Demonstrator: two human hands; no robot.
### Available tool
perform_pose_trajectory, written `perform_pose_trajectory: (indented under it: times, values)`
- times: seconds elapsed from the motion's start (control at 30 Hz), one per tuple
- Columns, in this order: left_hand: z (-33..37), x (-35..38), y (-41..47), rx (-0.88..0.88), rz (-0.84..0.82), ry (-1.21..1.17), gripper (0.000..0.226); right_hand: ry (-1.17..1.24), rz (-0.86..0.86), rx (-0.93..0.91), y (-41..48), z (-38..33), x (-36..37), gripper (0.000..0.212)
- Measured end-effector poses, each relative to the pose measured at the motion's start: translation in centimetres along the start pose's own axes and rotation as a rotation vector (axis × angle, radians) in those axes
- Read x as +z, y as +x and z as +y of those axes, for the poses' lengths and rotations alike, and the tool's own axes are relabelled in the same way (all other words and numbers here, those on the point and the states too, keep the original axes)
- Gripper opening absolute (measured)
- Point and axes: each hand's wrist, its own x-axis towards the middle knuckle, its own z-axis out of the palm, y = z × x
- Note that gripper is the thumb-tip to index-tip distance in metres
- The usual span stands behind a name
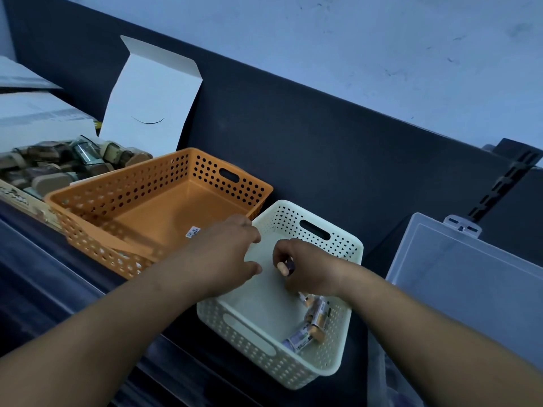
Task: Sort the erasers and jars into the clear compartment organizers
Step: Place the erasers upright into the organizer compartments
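Note:
A white perforated basket (346, 251) sits at centre with several small labelled jars (316, 315) lying in its near right corner. My right hand (305, 268) is over the basket, shut on a small jar (285, 267) with a tan cap. My left hand (229, 254) hovers over the basket's left rim, fingers apart, holding nothing. An orange perforated basket (235, 195) stands to the left with only a sticker inside. A clear plastic organizer lid (470, 274) rests at the right.
An open white cardboard box (150, 101) holds several cork-lidded jars (58, 165) at the far left. A dark padded panel (323, 136) runs behind the baskets. A black slotted rail (505, 183) stands at the back right.

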Motion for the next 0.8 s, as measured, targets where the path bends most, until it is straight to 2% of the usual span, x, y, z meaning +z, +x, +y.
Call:
perform_pose_trajectory:
  times: [0.17,0.33,0.43,0.5,0.57,0.67,0.8]
  values:
    - [0.1,-0.1,0.0,-0.011,0.02,-0.013,0.056,0.192,0.059,0.042,-0.6,0.1,-0.6,0.029]
    - [1.0,-0.7,-0.1,0.018,0.138,0.055,0.051,0.763,0.115,0.044,-2.4,-0.4,-2.6,0.036]
    - [3.2,-1.3,-0.7,0.028,0.152,-0.162,0.041,1.012,0.105,-0.037,-4.1,-0.8,-4.1,0.036]
    - [5.0,-1.7,-1.1,-0.011,0.066,-0.429,0.034,1.142,0.118,-0.102,-5.3,-0.9,-4.8,0.036]
    - [6.9,-2.0,-1.2,-0.059,-0.028,-0.664,0.039,1.239,0.153,-0.15,-6.7,-0.8,-5.3,0.036]
    - [9.4,-1.7,-1.3,-0.038,-0.051,-0.776,0.038,1.315,0.208,-0.206,-8.8,-0.6,-5.4,0.035]
    - [12.1,-1.3,-1.4,0.012,-0.013,-0.814,0.02,1.384,0.318,-0.207,-12.2,0.7,-6.1,0.033]
